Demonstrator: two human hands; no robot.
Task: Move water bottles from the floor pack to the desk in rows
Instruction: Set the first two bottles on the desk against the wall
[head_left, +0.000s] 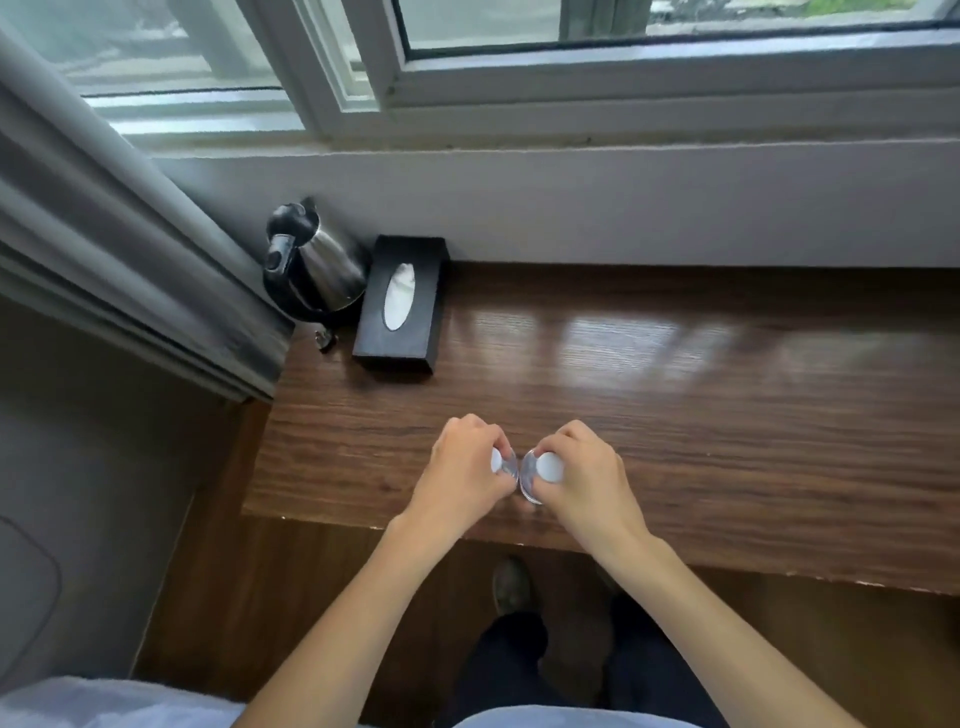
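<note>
My left hand (464, 470) is curled around the neck of one water bottle (506, 465), fingers wrapped just under its white cap. My right hand (582, 475) grips a second bottle (532, 480) the same way, thumb and fingers closed around the top below its white cap. Both bottles stand upright, seen from straight above, side by side and nearly touching, near the front edge of the wooden desk (675, 405). From the bottles, a black tissue box (402, 304) lies at about eleven o'clock, well apart, near the wall. A steel kettle (314, 265) with a black handle stands just beside the box, at its nine o'clock, tucked in the desk's far left corner against the grey curtain (114, 249). The window (571, 67) runs along twelve o'clock.
</note>
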